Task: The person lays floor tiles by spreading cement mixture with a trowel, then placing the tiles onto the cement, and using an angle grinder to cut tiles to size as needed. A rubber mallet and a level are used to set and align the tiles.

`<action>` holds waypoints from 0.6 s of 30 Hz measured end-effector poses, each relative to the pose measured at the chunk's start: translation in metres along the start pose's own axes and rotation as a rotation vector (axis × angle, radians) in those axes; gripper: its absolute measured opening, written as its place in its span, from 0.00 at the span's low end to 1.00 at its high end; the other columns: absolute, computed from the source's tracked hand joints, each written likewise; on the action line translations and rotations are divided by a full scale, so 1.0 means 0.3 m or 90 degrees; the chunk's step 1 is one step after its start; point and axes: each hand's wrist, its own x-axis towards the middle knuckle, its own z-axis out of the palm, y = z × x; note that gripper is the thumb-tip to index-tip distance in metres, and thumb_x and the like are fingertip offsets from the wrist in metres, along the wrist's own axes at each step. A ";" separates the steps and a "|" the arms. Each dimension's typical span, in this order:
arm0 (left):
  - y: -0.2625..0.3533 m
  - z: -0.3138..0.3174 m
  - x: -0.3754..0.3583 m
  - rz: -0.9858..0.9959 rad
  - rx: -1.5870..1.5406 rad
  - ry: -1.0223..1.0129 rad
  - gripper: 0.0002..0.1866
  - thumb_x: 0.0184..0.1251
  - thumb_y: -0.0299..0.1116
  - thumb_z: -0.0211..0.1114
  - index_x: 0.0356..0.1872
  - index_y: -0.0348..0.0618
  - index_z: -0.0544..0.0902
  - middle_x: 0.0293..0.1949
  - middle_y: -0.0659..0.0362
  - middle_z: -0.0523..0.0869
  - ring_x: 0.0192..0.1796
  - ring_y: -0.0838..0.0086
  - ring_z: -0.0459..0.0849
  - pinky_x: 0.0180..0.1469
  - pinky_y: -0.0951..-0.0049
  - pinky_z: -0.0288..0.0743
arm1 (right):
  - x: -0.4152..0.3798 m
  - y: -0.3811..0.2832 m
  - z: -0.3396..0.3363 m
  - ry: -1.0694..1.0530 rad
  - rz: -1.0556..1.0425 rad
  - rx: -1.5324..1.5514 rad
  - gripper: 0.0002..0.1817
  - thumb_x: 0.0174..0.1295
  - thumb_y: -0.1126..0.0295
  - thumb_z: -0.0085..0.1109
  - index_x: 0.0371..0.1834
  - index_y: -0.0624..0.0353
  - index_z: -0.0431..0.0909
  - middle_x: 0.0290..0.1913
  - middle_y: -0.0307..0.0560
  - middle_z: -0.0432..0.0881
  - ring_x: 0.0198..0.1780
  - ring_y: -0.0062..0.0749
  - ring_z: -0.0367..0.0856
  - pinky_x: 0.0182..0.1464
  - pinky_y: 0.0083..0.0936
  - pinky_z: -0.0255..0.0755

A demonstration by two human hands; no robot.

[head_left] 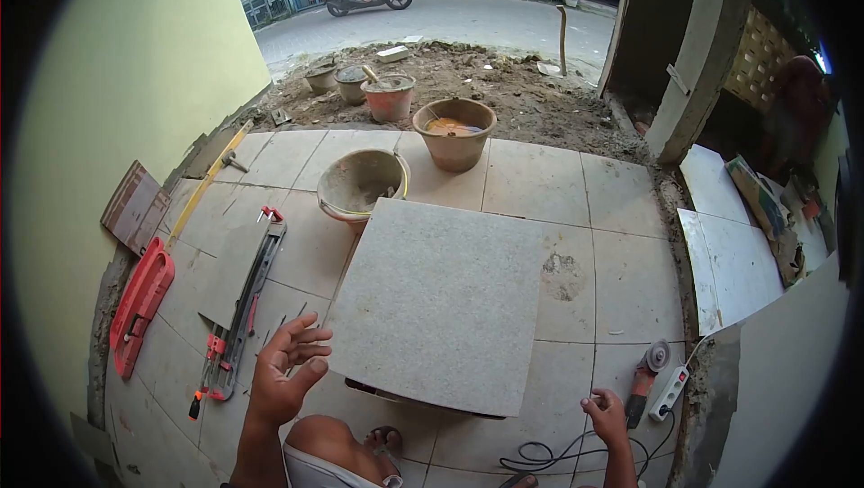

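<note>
A large grey square tile (441, 303) lies raised above the tiled floor in front of me, on a support mostly hidden beneath it. Just off its left edge, my left hand (290, 369) is held up, fingers apart and empty. My right hand (605, 414) hovers beyond the tile's lower right corner, its fingers curled with thumb and index close together; whether anything small is between them I cannot tell. Close to that hand lies a red angle grinder (643, 384), beside a white power strip (669, 393).
A tile cutter (243, 308), a red case (142, 308) and a yellow level (209, 184) lie at left. Beyond the tile stand an empty-looking bucket (362, 184) and a bucket of liquid (454, 132). Cables (558, 463) cross the floor at lower right. A person (796, 119) is at right.
</note>
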 end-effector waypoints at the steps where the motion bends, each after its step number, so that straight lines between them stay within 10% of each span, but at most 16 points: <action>1: -0.074 -0.018 0.077 -0.067 0.147 0.005 0.49 0.63 0.55 0.77 0.75 0.32 0.67 0.58 0.40 0.87 0.59 0.56 0.89 0.63 0.58 0.81 | -0.004 -0.112 0.028 -0.103 0.027 0.058 0.30 0.69 0.61 0.71 0.66 0.71 0.74 0.49 0.52 0.87 0.48 0.35 0.88 0.53 0.30 0.80; 6: -0.371 0.025 0.265 -0.317 0.440 0.015 0.46 0.58 0.60 0.79 0.66 0.32 0.75 0.57 0.38 0.87 0.60 0.44 0.86 0.63 0.54 0.78 | -0.036 -0.600 0.219 -0.317 0.089 0.076 0.36 0.73 0.48 0.65 0.66 0.73 0.74 0.51 0.55 0.87 0.54 0.35 0.87 0.53 0.28 0.79; 9: -0.362 0.033 0.268 -0.358 0.422 0.020 0.44 0.59 0.64 0.76 0.62 0.33 0.77 0.56 0.39 0.88 0.60 0.46 0.86 0.62 0.54 0.79 | -0.018 -0.648 0.373 -0.271 0.193 0.017 0.37 0.71 0.47 0.67 0.65 0.74 0.76 0.55 0.60 0.86 0.56 0.37 0.86 0.54 0.31 0.80; 12: -0.439 0.001 0.270 -0.404 0.360 0.007 0.46 0.58 0.66 0.75 0.64 0.35 0.77 0.56 0.39 0.88 0.61 0.47 0.86 0.63 0.53 0.78 | -0.037 -0.628 0.467 -0.053 0.026 -0.319 0.34 0.67 0.52 0.71 0.60 0.77 0.78 0.53 0.61 0.87 0.51 0.38 0.87 0.52 0.33 0.80; 16: -0.213 0.003 0.329 -0.512 0.381 0.069 0.48 0.56 0.66 0.77 0.67 0.36 0.77 0.57 0.39 0.87 0.62 0.48 0.86 0.65 0.54 0.78 | -0.086 -0.901 0.337 -0.062 0.205 -0.054 0.32 0.63 0.59 0.76 0.58 0.80 0.78 0.43 0.60 0.90 0.48 0.45 0.90 0.52 0.35 0.82; 18: -0.033 -0.035 0.342 -0.587 0.379 0.031 0.55 0.56 0.71 0.73 0.74 0.37 0.73 0.61 0.38 0.86 0.66 0.48 0.84 0.68 0.54 0.76 | -0.190 -1.189 0.184 -0.193 0.312 0.072 0.47 0.62 0.55 0.77 0.75 0.78 0.67 0.63 0.71 0.82 0.62 0.49 0.86 0.64 0.39 0.78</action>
